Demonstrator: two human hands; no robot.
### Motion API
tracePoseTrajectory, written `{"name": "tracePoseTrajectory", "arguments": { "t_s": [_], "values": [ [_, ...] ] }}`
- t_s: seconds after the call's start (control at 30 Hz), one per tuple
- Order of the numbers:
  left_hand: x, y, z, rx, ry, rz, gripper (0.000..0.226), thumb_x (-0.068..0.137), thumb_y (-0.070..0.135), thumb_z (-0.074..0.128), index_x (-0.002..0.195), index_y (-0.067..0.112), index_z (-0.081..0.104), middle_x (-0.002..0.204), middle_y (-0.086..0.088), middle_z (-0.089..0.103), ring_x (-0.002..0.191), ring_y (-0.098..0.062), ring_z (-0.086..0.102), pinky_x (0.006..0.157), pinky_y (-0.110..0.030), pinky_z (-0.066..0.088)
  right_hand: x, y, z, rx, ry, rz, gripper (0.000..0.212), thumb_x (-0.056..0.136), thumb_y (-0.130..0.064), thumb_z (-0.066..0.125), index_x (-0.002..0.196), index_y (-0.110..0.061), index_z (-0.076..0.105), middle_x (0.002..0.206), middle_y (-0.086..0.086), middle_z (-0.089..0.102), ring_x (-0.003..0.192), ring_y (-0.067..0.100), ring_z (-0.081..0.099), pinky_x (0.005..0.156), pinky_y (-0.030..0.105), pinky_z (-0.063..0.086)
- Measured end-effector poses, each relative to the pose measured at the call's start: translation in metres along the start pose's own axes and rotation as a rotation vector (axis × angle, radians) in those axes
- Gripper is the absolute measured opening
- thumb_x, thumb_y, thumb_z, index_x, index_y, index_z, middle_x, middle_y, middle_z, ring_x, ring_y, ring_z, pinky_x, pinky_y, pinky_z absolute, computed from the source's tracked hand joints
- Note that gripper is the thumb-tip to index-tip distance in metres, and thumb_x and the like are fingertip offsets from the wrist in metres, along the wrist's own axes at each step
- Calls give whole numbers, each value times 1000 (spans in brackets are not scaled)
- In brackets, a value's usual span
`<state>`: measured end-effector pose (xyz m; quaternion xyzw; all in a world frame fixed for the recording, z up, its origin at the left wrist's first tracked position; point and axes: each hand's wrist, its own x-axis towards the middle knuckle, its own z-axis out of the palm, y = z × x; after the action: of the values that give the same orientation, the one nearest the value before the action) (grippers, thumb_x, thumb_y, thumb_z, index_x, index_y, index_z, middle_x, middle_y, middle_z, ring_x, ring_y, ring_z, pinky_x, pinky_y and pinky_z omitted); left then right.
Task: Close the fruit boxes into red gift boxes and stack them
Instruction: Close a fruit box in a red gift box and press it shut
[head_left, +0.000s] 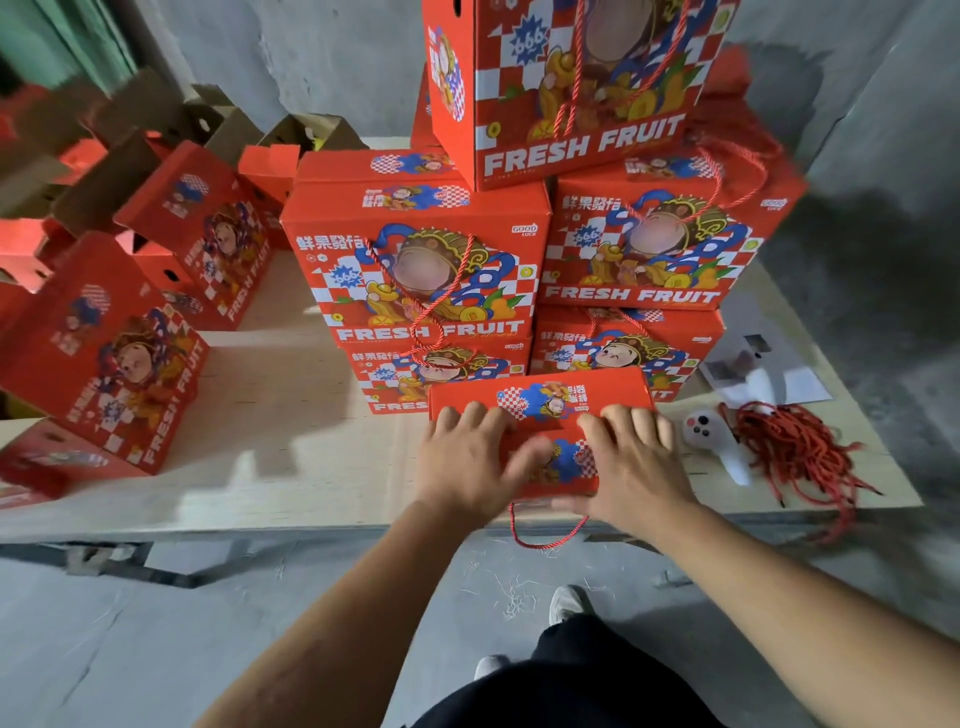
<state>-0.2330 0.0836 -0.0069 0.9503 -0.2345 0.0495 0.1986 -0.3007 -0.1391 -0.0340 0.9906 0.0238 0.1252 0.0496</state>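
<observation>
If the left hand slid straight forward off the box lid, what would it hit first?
Likely the stacked gift box right behind the red box the left hand presses; the gap, if any, is unclear.

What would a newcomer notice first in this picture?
First, the stack of closed red gift boxes at the back of the table, rising beyond the top edge. Next, the left hand and right hand lying flat on a red box at the front edge. A bundle of red cords lies right.
</observation>
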Motion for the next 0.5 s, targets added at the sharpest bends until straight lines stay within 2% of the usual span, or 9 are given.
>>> {"name": "tracePoseTrajectory", "arguments": {
  "t_s": [0.03,0.07,0.1,0.17,0.2,0.27,0.37,0.43,0.5],
  "values": [
    [11,-3,-7,-86,-54,-40,59,95,79,35,111,29,62,106,0,69,97,-33,62,81,-40,46,-3,0,0,-5,5,0,105,52,-94,67,121,-16,53,107,6,46,93,31,46,81,47,35],
    [23,-10,-13,-86,-98,-30,48,99,70,40,120,31,60,113,-1,69,106,-33,63,86,-40,46,-6,1,1,-6,16,-1,104,52,-94,67,119,-16,54,107,5,47,94,31,46,81,46,35],
    [35,-17,-19,-12,-154,16,46,100,64,47,133,33,56,127,-2,65,120,-32,59,96,-42,44,-8,1,1,-3,25,-3,102,53,-94,66,118,-16,54,108,5,47,94,31,46,81,46,35],
    [55,-29,-33,119,-372,69,68,93,72,55,154,45,38,154,0,43,143,-34,35,115,-50,29,-10,0,1,1,40,-5,101,55,-95,63,117,-16,53,107,5,48,94,30,47,82,46,35],
    [65,-30,-38,147,-483,84,79,89,78,54,158,50,28,161,3,36,147,-34,27,118,-54,23,-12,0,0,4,42,-1,101,56,-95,63,118,-16,53,108,5,48,94,30,47,82,47,36],
    [82,-26,-39,221,-633,179,89,89,80,50,163,47,14,165,4,36,150,-34,29,119,-54,21,-14,0,-1,9,37,7,102,55,-95,64,120,-17,52,110,5,48,95,31,47,84,47,36],
    [92,-16,-32,226,-681,276,91,98,59,60,165,40,1,168,-5,31,150,-33,37,121,-51,26,-16,-2,-1,31,18,28,105,57,-91,67,132,-18,51,122,6,47,107,33,48,94,50,39],
    [91,-15,-27,128,-680,285,94,100,42,67,164,44,-3,168,-5,24,150,-34,36,120,-50,34,-17,-4,1,64,4,44,109,62,-84,70,145,-19,44,134,8,45,122,34,45,106,52,37],
    [89,-16,-26,107,-705,292,92,102,37,64,161,54,-5,167,1,17,150,-35,33,119,-51,37,-23,-6,3,93,23,43,111,65,-73,75,154,-18,36,142,10,42,135,37,40,117,51,28]
  ]
}}
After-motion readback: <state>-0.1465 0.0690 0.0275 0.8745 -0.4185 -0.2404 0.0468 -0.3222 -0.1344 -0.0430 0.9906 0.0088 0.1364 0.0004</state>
